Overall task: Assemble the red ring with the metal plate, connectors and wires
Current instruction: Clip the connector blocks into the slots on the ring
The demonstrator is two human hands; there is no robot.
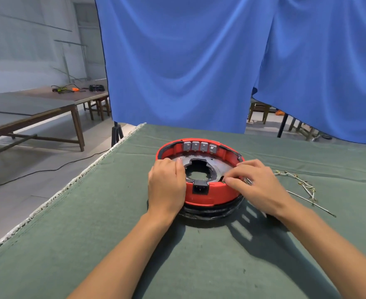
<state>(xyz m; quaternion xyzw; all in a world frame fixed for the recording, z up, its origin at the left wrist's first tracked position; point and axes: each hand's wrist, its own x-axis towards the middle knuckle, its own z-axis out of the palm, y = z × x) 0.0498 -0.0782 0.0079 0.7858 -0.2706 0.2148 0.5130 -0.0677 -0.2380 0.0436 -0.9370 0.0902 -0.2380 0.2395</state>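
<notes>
Head view. Your left hand clasps the left side of the round red plastic ring, fingers curled over its rim, thumb tip resting on the dark flat metal plate seated inside. The ring sits on a green cloth-covered table, on top of a black circular base.

Your right hand lies over the ring's right rim, fingers bent and pinching a bundle of thin white wires with metal ends at the fingertips; just where the wire tips meet the ring is hidden.

Between your two hands, on the ring's near wall, sits a black rectangular connector socket. Beyond your fingers, along the far inner wall, four small grey connectors stand in a row.

Right of your right hand, loose white wires with terminals lie on the cloth, apart from the ring. A blue hanging curtain backs the table.
</notes>
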